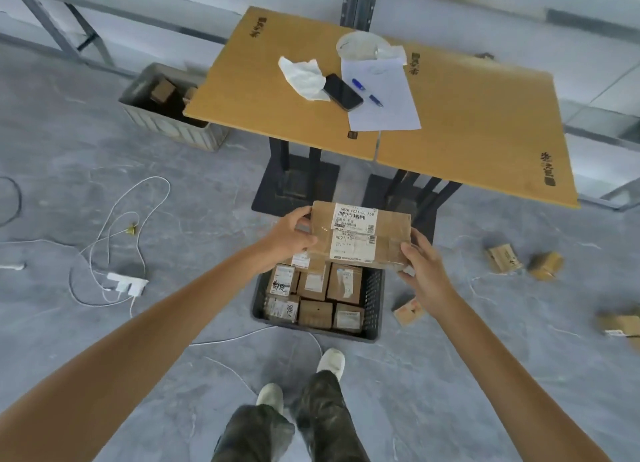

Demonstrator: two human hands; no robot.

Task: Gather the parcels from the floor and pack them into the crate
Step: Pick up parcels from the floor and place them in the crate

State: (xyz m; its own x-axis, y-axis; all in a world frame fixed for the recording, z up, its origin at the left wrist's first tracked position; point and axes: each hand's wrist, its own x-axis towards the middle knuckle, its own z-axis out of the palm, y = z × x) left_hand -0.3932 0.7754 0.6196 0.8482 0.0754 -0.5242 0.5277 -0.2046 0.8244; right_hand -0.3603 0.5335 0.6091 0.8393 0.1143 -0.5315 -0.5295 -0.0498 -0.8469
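Note:
I hold a flat cardboard parcel (360,235) with white shipping labels above the far end of a black plastic crate (372,299). My left hand (289,235) grips its left edge and my right hand (420,262) grips its right near corner. The crate sits on the grey floor by my feet and is packed with several small cardboard parcels (315,293). More parcels lie on the floor to the right: one beside the crate (408,311), two further off (504,258) (545,265), and one at the right edge (620,325).
Two wooden tables (270,91) on black bases stand just beyond the crate, holding a phone, pen, paper, a tissue and a tape roll. A grey bin (166,122) with boxes sits at the back left. White cables and a charger (126,283) lie on the floor left.

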